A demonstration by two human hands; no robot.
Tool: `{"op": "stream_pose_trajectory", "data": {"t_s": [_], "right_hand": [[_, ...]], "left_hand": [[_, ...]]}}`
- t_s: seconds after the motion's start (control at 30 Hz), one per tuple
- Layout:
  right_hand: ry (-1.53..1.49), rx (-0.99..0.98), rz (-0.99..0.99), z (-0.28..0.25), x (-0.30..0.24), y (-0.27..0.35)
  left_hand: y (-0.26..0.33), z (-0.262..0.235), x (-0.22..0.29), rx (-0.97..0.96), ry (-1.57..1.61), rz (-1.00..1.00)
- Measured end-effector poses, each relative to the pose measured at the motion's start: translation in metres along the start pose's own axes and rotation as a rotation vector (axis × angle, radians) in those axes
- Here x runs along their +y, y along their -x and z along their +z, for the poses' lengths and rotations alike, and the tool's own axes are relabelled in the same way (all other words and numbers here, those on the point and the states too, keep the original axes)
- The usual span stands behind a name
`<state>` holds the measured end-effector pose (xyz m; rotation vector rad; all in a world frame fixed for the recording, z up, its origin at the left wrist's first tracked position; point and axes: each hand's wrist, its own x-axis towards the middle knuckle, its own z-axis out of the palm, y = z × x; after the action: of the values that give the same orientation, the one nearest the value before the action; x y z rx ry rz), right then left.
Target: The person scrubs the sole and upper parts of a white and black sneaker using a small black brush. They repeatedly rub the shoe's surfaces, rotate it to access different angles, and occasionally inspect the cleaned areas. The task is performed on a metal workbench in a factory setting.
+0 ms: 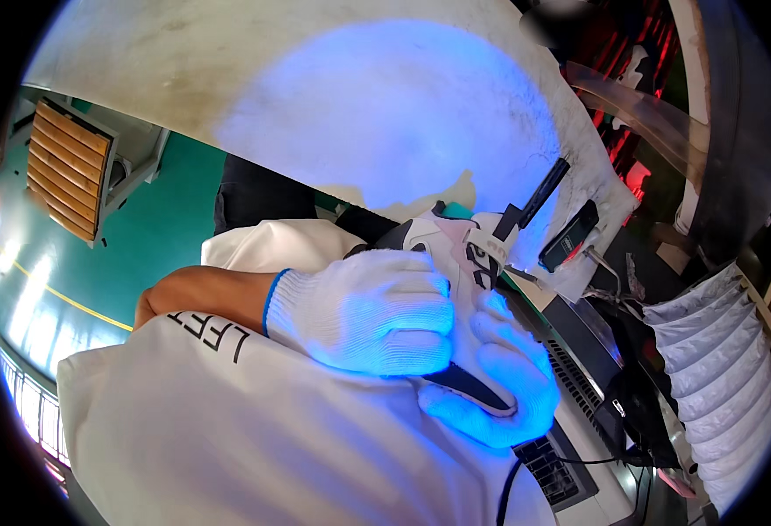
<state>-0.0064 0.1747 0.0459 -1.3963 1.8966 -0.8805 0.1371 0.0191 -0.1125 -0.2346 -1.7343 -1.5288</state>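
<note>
Both my hands wear white knitted gloves, lit blue in places. My left hand (376, 311), its fingers curled, presses against a white sneaker (455, 241) with pinkish patches and dark markings. From the right, my right hand (517, 386) wraps around the same sneaker, near its dark pointed part (471, 386). What lies inside the left fist, beyond the sneaker's edge, is hidden. A black stick-like piece (543, 193) rises just beyond the sneaker; whether it is joined to it I cannot tell.
A pale worktop (315, 114) with a blue light patch lies ahead. At right are a phone (569, 235) in a holder, a ribbed white duct (718, 359) and a clear curved shield (639, 110). A slatted wooden rack (68, 171) stands on the green floor at left.
</note>
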Motion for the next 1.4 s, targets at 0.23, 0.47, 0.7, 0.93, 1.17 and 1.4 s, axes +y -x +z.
{"op": "stream_pose_trajectory", "data": {"t_s": [0.23, 0.47, 0.7, 0.93, 1.17, 1.4], "right_hand": [[-0.042, 0.208, -0.031, 0.002, 0.048, 0.034], [-0.162, 0.413, -0.025, 0.004, 0.152, 0.065], [-0.121, 0.313, -0.006, 0.020, 0.187, 0.045], [-0.195, 0.387, -0.196, 0.023, 0.217, 0.035], [-0.168, 0.460, -0.258, 0.029, 0.215, 0.038], [-0.232, 0.425, -0.201, 0.030, 0.218, 0.039]], "left_hand": [[-0.024, 0.024, -0.006, -0.103, 0.276, -0.435], [-0.070, 0.056, -0.004, -0.275, -0.080, -0.384], [-0.073, 0.080, -0.028, -0.598, -0.728, -0.245], [-0.085, 0.086, 0.005, -0.644, -0.905, -0.302], [-0.079, 0.048, 0.038, -0.822, -1.414, -0.565], [-0.069, 0.067, 0.004, -0.761, -1.200, -0.253]]}}
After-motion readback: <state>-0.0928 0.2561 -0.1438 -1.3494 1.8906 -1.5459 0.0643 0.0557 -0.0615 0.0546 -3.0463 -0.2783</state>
